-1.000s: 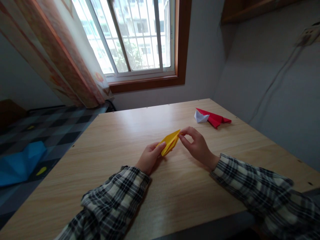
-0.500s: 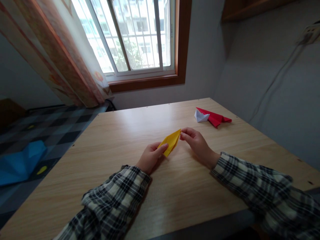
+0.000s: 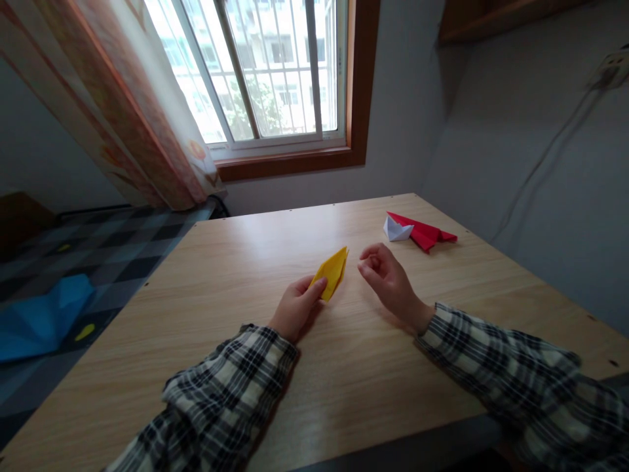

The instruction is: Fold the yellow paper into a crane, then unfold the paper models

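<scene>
A folded yellow paper (image 3: 333, 270), narrow and pointed at its far end, is pinched at its near end by my left hand (image 3: 299, 303). The thumb lies on top of it, and the fingers beneath are mostly hidden. Just right of the paper's tip, a small gap away, my right hand (image 3: 388, 282) hovers over the table with its fingers curled and the thumb close to the index finger. Nothing shows between them.
On the wooden table (image 3: 221, 275), a white paper boat (image 3: 397, 229) touches a red paper plane (image 3: 428, 235) at the back right. A blue folded paper (image 3: 49, 318) rests on the checkered bed (image 3: 142, 242) at left. The window (image 3: 275, 72) is behind.
My right hand has let go of the yellow paper's tip and drawn slightly right, curling its fingers. The yellow paper has tilted a little more upright in my left hand.
</scene>
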Demonstrator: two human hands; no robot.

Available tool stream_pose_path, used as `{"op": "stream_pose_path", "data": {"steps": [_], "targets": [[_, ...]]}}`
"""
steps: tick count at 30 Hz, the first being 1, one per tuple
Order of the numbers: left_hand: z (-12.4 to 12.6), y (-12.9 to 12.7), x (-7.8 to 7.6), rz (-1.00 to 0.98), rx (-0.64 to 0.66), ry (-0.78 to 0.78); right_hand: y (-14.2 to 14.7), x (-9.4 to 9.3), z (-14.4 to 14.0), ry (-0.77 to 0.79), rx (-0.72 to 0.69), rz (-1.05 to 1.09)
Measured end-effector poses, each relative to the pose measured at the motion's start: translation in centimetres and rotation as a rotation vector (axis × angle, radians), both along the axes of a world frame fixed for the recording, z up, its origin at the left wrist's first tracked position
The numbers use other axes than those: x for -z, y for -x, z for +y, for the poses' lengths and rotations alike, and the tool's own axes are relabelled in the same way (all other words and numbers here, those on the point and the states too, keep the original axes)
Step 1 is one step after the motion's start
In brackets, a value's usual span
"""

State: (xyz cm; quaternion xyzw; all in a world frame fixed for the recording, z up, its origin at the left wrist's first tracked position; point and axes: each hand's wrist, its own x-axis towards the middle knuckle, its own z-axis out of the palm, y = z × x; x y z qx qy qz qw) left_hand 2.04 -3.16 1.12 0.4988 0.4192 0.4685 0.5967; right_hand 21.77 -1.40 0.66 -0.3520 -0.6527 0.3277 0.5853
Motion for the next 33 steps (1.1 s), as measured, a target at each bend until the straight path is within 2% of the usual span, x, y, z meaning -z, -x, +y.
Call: {"op": "stream_pose_path", "data": {"steps": [3,6,12,17,22,26,33], "targets": [[0.1,0.1,0.1,-0.008,-0.035,-0.022,0.2,0.1,-0.4,0.004,-0.087,-0.181],[0.2,0.2,0.1,0.008,-0.037,-0.036,0.6,0.6,-0.5,0.046,-0.139,-0.274],[0.1,0.2,0.0,0.063,0.069,-0.060,0.8,1.0,-0.3,0.051,-0.145,-0.312],[0.2,0.2,0.5,-0.096,0.100,0.016,0.6,0.9,-0.3,0.033,-0.152,-0.299],[0.6,0.0,0.9,-0.205,0.078,0.053,0.5,1.0,-0.5,0.003,-0.146,-0.274],[0.8,0.1,1.0,-0.226,-0.003,0.062,0.4,0.7,-1.0,-0.045,-0.202,-0.290],[0.9,0.2,1.0,-0.258,-0.059,0.111,0.3,0.1,-1.3,-0.016,-0.254,-0.345]]}}
